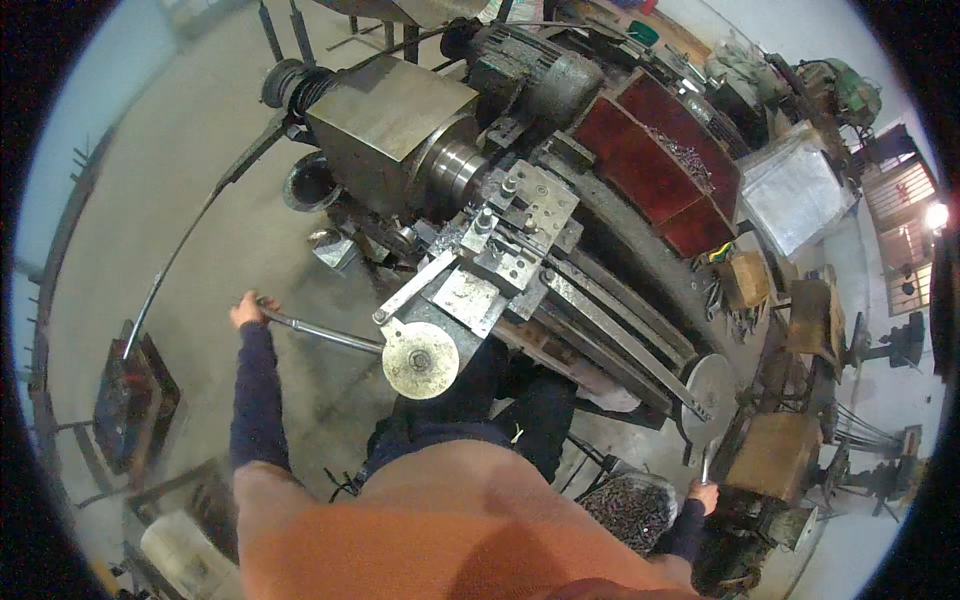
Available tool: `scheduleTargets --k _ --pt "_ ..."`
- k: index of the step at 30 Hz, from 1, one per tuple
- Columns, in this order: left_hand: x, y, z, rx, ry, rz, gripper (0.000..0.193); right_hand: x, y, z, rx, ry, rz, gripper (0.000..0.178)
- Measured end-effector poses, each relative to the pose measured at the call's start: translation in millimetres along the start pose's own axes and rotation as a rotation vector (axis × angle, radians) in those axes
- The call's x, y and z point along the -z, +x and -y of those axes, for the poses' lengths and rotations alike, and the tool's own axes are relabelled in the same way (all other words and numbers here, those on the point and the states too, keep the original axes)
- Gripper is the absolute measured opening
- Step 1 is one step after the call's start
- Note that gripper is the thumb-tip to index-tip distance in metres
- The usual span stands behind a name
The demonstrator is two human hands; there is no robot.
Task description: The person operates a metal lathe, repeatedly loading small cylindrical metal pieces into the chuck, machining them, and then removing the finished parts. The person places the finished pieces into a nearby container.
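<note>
Left hand [249, 309] grips the lever [325, 331], floor [210, 270] spreading beyond its fingers; right hand [706, 494] grips a handle [705, 464], wheel [712, 395] rim just ahead.

One left hand [247, 309] and one right hand [705, 494] are making two hands; one long lever [335, 334] and one short handle [704, 464] are making two grips; one pale disc [420, 361] and one grey disc [711, 396] are making two round discs; one boxy housing [388, 108], one shiny spindle [456, 170], one red tray [645, 165] and one bright light [936, 216] are showing singly; one heap of small metal pieces [627, 508] is lying in view, its pieces being too many to count
</note>
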State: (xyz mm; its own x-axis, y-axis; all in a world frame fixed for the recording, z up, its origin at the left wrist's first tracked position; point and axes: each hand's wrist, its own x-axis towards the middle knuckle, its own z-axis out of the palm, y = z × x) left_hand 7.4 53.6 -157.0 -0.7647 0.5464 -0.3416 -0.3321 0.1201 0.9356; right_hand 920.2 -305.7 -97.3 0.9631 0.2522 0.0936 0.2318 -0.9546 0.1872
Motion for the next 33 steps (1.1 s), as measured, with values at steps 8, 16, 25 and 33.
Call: scheduleTargets --k 8,16,25,33 --pt "-156.8 30.7 9.6 -0.148 0.193 0.28 0.02 -3.8 37.8 0.8 0.085 -0.037 0.079 0.031" --pt "-189.6 38.9 22.3 -0.316 0.19 0.377 0.018 20.8 -54.8 29.2 -0.158 0.032 0.199 0.041" --pt "-186.2 28.0 5.6 -0.215 0.258 0.311 0.017 50.5 -43.4 39.1 -0.07 0.035 0.187 0.04" --pt "-195.6 15.2 6.6 -0.079 0.196 0.3 0.013 64.8 49.9 55.4 -0.04 -0.191 0.124 0.034"
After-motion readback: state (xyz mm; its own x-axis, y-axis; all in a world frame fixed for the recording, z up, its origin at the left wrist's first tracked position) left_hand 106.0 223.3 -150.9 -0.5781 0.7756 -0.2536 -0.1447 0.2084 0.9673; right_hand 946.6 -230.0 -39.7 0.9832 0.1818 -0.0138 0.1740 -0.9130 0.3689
